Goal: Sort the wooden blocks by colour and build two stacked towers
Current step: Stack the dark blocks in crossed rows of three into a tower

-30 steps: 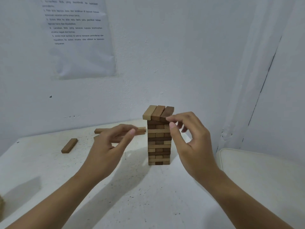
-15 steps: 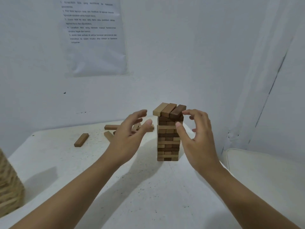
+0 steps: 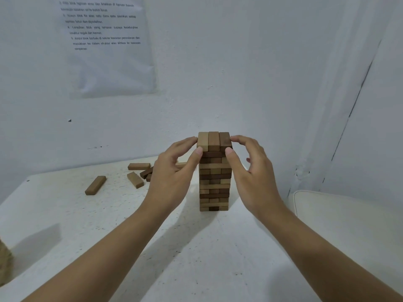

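Observation:
A tower (image 3: 214, 184) of mixed light and dark wooden blocks stands on the white table (image 3: 196, 258), near the back right. Its top layer (image 3: 213, 139) is three blocks side by side, light, medium and dark. My left hand (image 3: 174, 171) touches the left side of that layer with its fingertips, its thumb on the tower's front just below. My right hand (image 3: 250, 168) mirrors it on the right side, fingertips on the dark block. Neither hand lifts a block.
Several loose blocks (image 3: 135, 179) lie on the table behind my left hand, one brown block (image 3: 95, 185) further left. Part of another light tower (image 3: 4, 262) shows at the left edge. A white cushion (image 3: 349, 214) sits right. A printed sheet (image 3: 109, 46) hangs on the wall.
My left hand moved right, up to the tower's top. The top layer, skewed before, now sits square on the tower. My right hand stayed at the right side.

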`<state>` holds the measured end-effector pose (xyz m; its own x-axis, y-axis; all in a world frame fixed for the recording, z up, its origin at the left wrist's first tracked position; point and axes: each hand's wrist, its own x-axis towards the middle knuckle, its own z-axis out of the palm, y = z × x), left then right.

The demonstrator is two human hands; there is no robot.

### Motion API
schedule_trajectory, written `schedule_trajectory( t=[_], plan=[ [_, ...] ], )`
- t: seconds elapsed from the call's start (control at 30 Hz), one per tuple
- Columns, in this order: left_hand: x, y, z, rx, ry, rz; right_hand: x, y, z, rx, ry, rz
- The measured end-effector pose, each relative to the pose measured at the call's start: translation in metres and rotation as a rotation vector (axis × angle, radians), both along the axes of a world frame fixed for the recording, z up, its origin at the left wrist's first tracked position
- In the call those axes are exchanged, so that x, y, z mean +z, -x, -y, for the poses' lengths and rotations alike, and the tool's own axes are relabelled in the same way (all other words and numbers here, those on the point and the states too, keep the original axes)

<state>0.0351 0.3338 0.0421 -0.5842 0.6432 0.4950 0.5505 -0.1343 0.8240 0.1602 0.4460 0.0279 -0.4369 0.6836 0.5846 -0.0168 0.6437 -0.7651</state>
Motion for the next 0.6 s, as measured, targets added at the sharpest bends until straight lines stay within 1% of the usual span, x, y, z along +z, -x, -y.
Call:
schedule_trajectory(
  t=[0.13, 0.23, 0.3, 0.6],
  plan=[
    [-0.001, 0.003, -0.003, 0.065, -0.019, 0.04, 0.0, 0.001, -0.004, 0.049, 0.04, 0.004],
    [-0.001, 0.004, -0.006, -0.029, 0.023, 0.046, 0.001, 0.001, -0.007, 0.073, 0.031, 0.011],
    [-0.003, 0.004, -0.009, -0.074, 0.028, 0.018, 0.003, 0.001, -0.009, 0.082, -0.004, 0.027],
    [-0.007, 0.006, -0.016, -0.029, -0.013, -0.072, 0.002, -0.001, -0.017, 0.109, -0.072, 0.072]
  ],
)
